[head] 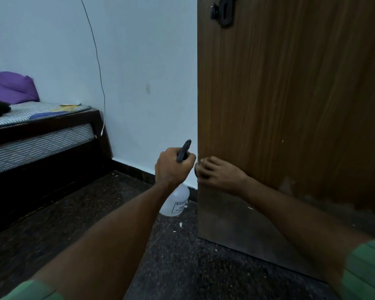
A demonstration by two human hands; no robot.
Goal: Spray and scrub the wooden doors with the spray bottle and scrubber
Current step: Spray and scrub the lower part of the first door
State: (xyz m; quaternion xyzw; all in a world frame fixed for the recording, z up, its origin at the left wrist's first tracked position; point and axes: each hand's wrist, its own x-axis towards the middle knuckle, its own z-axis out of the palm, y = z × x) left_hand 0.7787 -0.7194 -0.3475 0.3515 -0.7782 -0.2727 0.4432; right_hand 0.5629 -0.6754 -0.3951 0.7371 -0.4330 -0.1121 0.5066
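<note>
One wooden door [290, 115] fills the right half of the view, its brown grain running up and down, its lower part dull and scuffed, and its left edge standing just in front of a pale wall [139, 72]. A dark latch [223, 10] is fixed near the top of the door. Dark speckled floor [171, 267] runs below, with a few small white flecks lying near the foot of the door. At the far left stands a bed [41, 131] with a dark frame and a striped mattress, a purple pillow [12, 87] resting at its head. A thin cord [100, 72] hangs down the wall to the bed's corner.

Both forearms reach in from the bottom, each with a green sleeve [366, 267] at the edge of the view. The left hand [173, 167] is curled round the dark trigger head of the spray bottle [175, 202]; the bottle's clear body, with a white label, hangs below the wrist, close to the door's edge and above the floor. The right hand [219, 173] is at the left edge of the door, low down, fingers bent around something small and dark that is mostly hidden; whether that is the scrubber cannot be told. The two hands are just beside each other.
</note>
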